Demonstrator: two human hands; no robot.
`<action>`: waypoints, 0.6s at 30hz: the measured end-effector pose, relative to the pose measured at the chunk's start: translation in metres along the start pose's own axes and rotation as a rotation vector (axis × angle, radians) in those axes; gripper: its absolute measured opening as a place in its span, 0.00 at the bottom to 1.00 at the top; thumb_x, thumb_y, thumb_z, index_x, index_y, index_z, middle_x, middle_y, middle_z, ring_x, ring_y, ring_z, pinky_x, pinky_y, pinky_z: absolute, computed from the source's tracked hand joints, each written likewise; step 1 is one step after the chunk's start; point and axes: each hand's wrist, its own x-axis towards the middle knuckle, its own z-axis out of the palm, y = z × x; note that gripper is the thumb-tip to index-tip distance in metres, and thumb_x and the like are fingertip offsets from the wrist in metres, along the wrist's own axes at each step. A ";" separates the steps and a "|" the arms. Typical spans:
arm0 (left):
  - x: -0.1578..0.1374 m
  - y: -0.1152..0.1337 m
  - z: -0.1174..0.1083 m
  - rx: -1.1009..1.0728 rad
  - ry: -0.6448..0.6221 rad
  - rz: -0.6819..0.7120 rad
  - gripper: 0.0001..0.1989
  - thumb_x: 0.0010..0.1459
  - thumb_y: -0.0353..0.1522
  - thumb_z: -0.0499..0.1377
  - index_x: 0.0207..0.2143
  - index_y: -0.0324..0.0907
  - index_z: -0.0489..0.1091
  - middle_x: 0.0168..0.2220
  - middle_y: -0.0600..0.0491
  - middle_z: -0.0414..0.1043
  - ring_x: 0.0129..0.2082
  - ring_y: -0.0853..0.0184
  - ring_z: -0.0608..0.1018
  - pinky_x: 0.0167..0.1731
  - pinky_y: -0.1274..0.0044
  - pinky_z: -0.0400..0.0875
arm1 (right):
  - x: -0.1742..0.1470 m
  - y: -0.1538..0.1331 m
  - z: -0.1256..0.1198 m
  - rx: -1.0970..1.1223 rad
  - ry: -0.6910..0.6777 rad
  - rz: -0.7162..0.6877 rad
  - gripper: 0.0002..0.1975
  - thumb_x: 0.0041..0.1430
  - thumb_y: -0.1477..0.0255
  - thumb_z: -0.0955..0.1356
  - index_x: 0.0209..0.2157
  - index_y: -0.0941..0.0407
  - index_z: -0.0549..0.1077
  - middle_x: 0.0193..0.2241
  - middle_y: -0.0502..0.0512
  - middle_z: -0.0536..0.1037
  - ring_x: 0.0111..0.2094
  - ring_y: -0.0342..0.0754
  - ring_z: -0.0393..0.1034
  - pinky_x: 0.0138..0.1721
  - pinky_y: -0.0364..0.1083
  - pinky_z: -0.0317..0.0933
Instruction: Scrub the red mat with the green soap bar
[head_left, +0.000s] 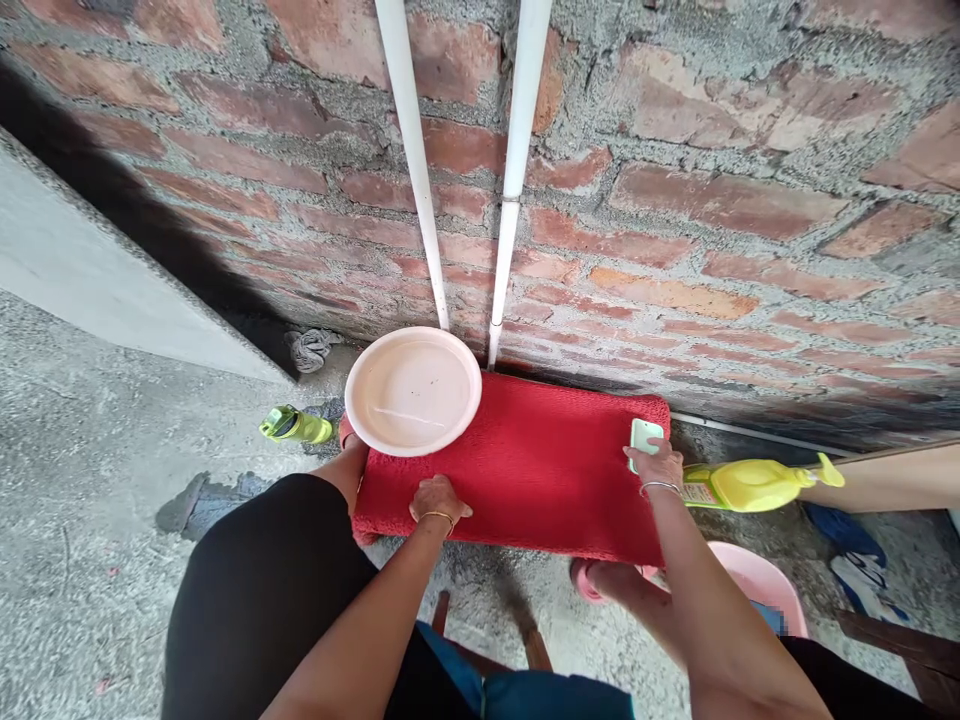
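Observation:
A thick red cloth (551, 460) with a nubby edge lies spread over a low, long support. My left hand (439, 502), fingers curled, presses down on its near left part and grips it. At the right end of the cloth, my right hand (658, 463) is closed around a pale green flat block (645, 436) with rounded corners, its underside against the cloth. Whether the block is a brush or soap I cannot make out. A pale pink basin (413, 391) holding water rests on the cloth's left end.
A yellow detergent bottle (757, 485) with a pump is beside my right wrist. A pink tub (757, 580) sits on the floor at right. At left are a green drink bottle (296, 425) and a grey rag (311, 349). White pipes (516, 150) run down the brick wall (675, 240).

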 end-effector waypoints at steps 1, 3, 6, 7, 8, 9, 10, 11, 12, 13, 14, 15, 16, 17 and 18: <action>0.000 0.000 0.000 -0.002 -0.003 0.000 0.35 0.31 0.41 0.74 0.44 0.43 0.70 0.52 0.37 0.71 0.47 0.48 0.77 0.38 0.65 0.75 | -0.007 -0.009 0.005 0.011 0.004 -0.019 0.30 0.46 0.59 0.72 0.51 0.56 0.68 0.49 0.67 0.66 0.48 0.60 0.69 0.48 0.54 0.62; -0.001 0.000 -0.001 -0.004 -0.004 0.002 0.35 0.31 0.41 0.74 0.44 0.41 0.70 0.51 0.36 0.71 0.47 0.47 0.77 0.37 0.64 0.75 | -0.025 -0.037 0.023 0.040 -0.004 -0.099 0.30 0.46 0.59 0.72 0.51 0.55 0.69 0.49 0.64 0.67 0.47 0.57 0.69 0.48 0.52 0.61; -0.001 0.001 -0.001 0.002 0.006 0.006 0.34 0.32 0.40 0.74 0.44 0.41 0.70 0.51 0.36 0.71 0.47 0.47 0.77 0.38 0.64 0.75 | -0.063 -0.090 0.057 0.047 -0.082 -0.347 0.28 0.46 0.60 0.73 0.50 0.50 0.69 0.49 0.56 0.67 0.46 0.50 0.68 0.48 0.47 0.60; -0.001 0.001 0.000 0.006 0.009 0.005 0.34 0.32 0.41 0.74 0.44 0.41 0.70 0.51 0.36 0.71 0.47 0.48 0.77 0.38 0.64 0.75 | -0.078 -0.108 0.068 0.024 -0.125 -0.478 0.27 0.47 0.61 0.73 0.51 0.49 0.69 0.49 0.55 0.67 0.46 0.50 0.68 0.49 0.47 0.60; -0.001 0.001 0.000 0.010 0.016 0.004 0.33 0.32 0.41 0.74 0.43 0.41 0.70 0.51 0.36 0.71 0.47 0.48 0.77 0.39 0.64 0.75 | -0.091 -0.125 0.078 -0.015 -0.158 -0.575 0.27 0.47 0.61 0.73 0.51 0.48 0.69 0.49 0.54 0.67 0.45 0.50 0.67 0.48 0.47 0.59; -0.001 0.001 0.001 0.013 0.023 0.001 0.33 0.32 0.41 0.74 0.43 0.42 0.70 0.51 0.37 0.71 0.46 0.49 0.78 0.39 0.65 0.75 | -0.104 -0.140 0.086 -0.064 -0.191 -0.670 0.26 0.48 0.62 0.73 0.51 0.48 0.69 0.48 0.54 0.67 0.45 0.50 0.67 0.48 0.48 0.59; 0.000 0.001 0.001 0.016 0.029 -0.001 0.33 0.32 0.41 0.74 0.42 0.42 0.70 0.50 0.37 0.71 0.46 0.49 0.78 0.39 0.65 0.75 | -0.114 -0.153 0.092 -0.116 -0.217 -0.748 0.26 0.48 0.63 0.72 0.50 0.47 0.69 0.48 0.54 0.67 0.45 0.50 0.67 0.48 0.48 0.59; 0.000 0.001 0.002 0.019 0.033 -0.003 0.32 0.32 0.41 0.74 0.42 0.43 0.70 0.50 0.38 0.72 0.46 0.49 0.78 0.39 0.65 0.75 | -0.122 -0.163 0.096 -0.165 -0.235 -0.807 0.25 0.49 0.64 0.72 0.50 0.47 0.70 0.48 0.54 0.67 0.45 0.51 0.66 0.48 0.49 0.58; 0.001 0.001 0.003 0.022 0.034 -0.006 0.32 0.32 0.42 0.74 0.42 0.43 0.71 0.50 0.38 0.72 0.46 0.49 0.78 0.38 0.65 0.75 | -0.125 -0.170 0.098 -0.205 -0.246 -0.852 0.25 0.49 0.64 0.72 0.50 0.47 0.70 0.48 0.55 0.67 0.46 0.51 0.66 0.48 0.49 0.58; 0.001 0.001 0.003 0.026 0.033 -0.008 0.32 0.32 0.42 0.74 0.41 0.43 0.71 0.50 0.38 0.72 0.46 0.49 0.78 0.38 0.66 0.75 | -0.125 -0.173 0.099 -0.235 -0.249 -0.877 0.24 0.49 0.65 0.72 0.50 0.47 0.70 0.48 0.55 0.67 0.46 0.52 0.65 0.49 0.50 0.57; 0.001 0.001 0.004 0.030 0.031 -0.010 0.32 0.32 0.42 0.73 0.41 0.43 0.71 0.49 0.39 0.72 0.46 0.49 0.78 0.38 0.66 0.75 | -0.121 -0.173 0.097 -0.248 -0.249 -0.884 0.24 0.50 0.65 0.72 0.50 0.48 0.70 0.48 0.55 0.67 0.47 0.52 0.65 0.49 0.49 0.57; 0.002 0.001 0.004 0.034 0.029 -0.008 0.32 0.32 0.42 0.73 0.42 0.43 0.71 0.49 0.39 0.72 0.45 0.49 0.78 0.37 0.66 0.75 | -0.114 -0.170 0.094 -0.243 -0.248 -0.869 0.24 0.49 0.65 0.72 0.50 0.48 0.70 0.48 0.54 0.67 0.47 0.51 0.65 0.49 0.49 0.57; 0.002 0.001 0.004 0.038 0.029 -0.006 0.32 0.32 0.42 0.73 0.42 0.43 0.71 0.49 0.39 0.72 0.45 0.50 0.78 0.37 0.66 0.76 | -0.102 -0.164 0.090 -0.224 -0.246 -0.830 0.24 0.49 0.64 0.73 0.50 0.48 0.70 0.48 0.54 0.67 0.46 0.51 0.66 0.48 0.48 0.58; 0.002 0.001 0.004 0.041 0.028 -0.005 0.33 0.32 0.42 0.73 0.43 0.43 0.71 0.49 0.38 0.72 0.45 0.50 0.78 0.38 0.66 0.76 | -0.089 -0.154 0.084 -0.195 -0.243 -0.773 0.25 0.49 0.63 0.73 0.50 0.48 0.70 0.48 0.54 0.67 0.46 0.50 0.66 0.47 0.47 0.58; 0.002 0.001 0.004 0.043 0.028 -0.005 0.33 0.32 0.42 0.73 0.43 0.43 0.71 0.50 0.38 0.72 0.45 0.50 0.78 0.37 0.66 0.76 | -0.073 -0.143 0.077 -0.160 -0.234 -0.709 0.25 0.49 0.62 0.73 0.50 0.48 0.70 0.48 0.54 0.67 0.44 0.49 0.67 0.46 0.46 0.59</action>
